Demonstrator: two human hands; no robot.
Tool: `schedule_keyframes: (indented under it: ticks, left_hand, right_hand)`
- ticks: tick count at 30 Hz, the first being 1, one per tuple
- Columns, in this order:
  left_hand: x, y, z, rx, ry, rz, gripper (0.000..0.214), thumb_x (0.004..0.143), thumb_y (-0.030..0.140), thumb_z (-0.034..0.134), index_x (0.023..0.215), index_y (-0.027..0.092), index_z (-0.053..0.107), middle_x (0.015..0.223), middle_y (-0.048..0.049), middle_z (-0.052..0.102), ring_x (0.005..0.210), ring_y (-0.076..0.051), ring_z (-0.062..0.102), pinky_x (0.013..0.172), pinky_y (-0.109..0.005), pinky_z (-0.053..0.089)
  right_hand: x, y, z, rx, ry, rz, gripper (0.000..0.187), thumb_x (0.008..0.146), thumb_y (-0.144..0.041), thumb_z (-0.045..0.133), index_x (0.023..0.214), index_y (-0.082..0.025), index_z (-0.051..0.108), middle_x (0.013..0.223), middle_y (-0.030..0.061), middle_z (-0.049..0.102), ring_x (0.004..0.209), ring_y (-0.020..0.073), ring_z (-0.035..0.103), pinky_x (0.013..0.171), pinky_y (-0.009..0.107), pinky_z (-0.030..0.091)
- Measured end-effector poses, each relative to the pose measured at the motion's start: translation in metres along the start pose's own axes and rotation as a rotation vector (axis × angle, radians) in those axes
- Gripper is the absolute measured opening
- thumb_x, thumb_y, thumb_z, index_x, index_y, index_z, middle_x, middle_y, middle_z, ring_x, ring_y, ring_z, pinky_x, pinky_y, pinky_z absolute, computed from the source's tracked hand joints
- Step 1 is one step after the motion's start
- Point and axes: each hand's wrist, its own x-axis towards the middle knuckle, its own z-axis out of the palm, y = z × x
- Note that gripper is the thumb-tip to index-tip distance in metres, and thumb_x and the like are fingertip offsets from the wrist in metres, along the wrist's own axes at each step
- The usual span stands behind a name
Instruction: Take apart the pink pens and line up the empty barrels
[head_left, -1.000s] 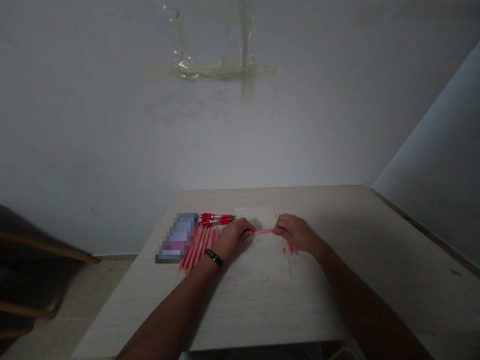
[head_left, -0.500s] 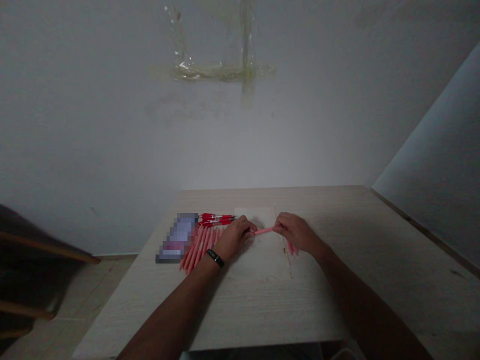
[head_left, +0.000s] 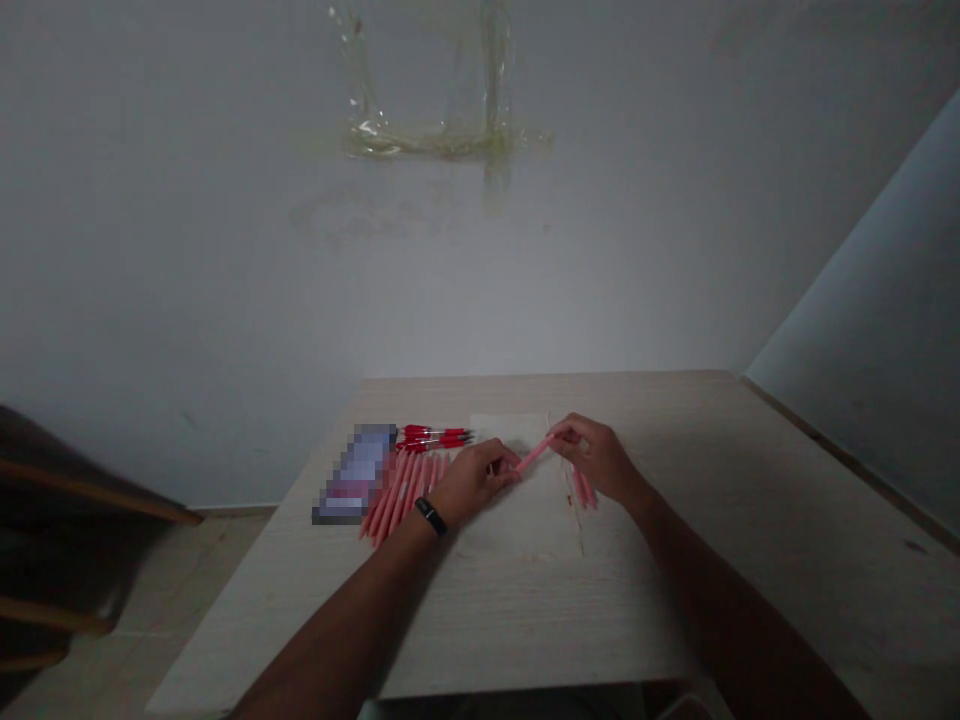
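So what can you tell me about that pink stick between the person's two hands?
It is a slim, straight pink tube, smooth and plastic-looking, perhaps a pen barrel, though it is too small to be sure. It slants above a sheet of paper, its upper end in the fingers of the right hand, its lower end at the fingertips of the left hand. It resembles the pink tubes lying beside that hand.

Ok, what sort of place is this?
Probably a plain indoor room used as a makeshift workspace: a pale wood-grain table with pink plastic pen barrels, a grey-white painted wall with yellowed tape residue, and a beige tiled floor.
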Motion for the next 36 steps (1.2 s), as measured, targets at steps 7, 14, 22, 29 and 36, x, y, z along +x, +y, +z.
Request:
schedule_keyframes:
  ticks: [7,14,22,29,36]
  left_hand:
    - [0.003,-0.007,0.004,-0.453,0.166,-0.048,0.026,0.081,0.038,0.072,0.085,0.013,0.065,0.079,-0.004,0.064,0.072,-0.014,0.056,0.064,-0.024,0.041]
    - [0.002,0.002,0.001,-0.634,0.246,-0.136,0.026,0.075,0.035,0.076,0.085,0.013,0.066,0.073,-0.0035,0.066,0.067,-0.013,0.058,0.061,-0.024,0.044]
    - [0.001,0.001,0.008,-0.697,0.182,-0.141,0.025,0.074,0.033,0.077,0.083,0.013,0.065,0.07,-0.0009,0.064,0.063,-0.011,0.055,0.058,-0.023,0.041]
    - [0.001,0.002,0.006,-0.709,0.2,-0.131,0.025,0.077,0.034,0.075,0.085,0.013,0.065,0.07,-0.0017,0.065,0.062,-0.011,0.055,0.057,-0.023,0.04]
    - [0.001,0.007,0.005,-0.678,0.18,-0.141,0.025,0.075,0.035,0.076,0.083,0.013,0.066,0.067,-0.0005,0.063,0.06,-0.011,0.054,0.055,-0.022,0.039]
  right_hand:
    - [0.0,0.004,-0.006,0.023,-0.046,-0.039,0.019,0.091,-0.032,0.059,0.098,-0.019,0.071,0.087,0.0051,0.067,0.08,0.0164,0.062,0.074,0.028,0.048]
    - [-0.002,-0.003,-0.006,0.05,-0.224,-0.034,0.023,0.091,-0.036,0.059,0.102,-0.023,0.075,0.086,0.0055,0.064,0.077,0.017,0.062,0.07,0.029,0.051]
    - [-0.007,-0.004,0.005,0.151,-0.218,0.104,0.021,0.086,-0.039,0.065,0.09,-0.02,0.071,0.082,0.0027,0.061,0.059,0.0112,0.058,0.049,0.021,0.047]
    - [-0.008,-0.007,0.006,0.207,-0.267,0.193,0.026,0.089,-0.042,0.06,0.102,-0.022,0.07,0.086,0.0021,0.061,0.045,0.0061,0.05,0.035,0.018,0.036]
    - [-0.006,-0.008,0.008,0.133,-0.221,0.075,0.019,0.089,-0.037,0.063,0.092,-0.021,0.072,0.084,0.0038,0.062,0.068,0.0136,0.061,0.053,0.022,0.047]
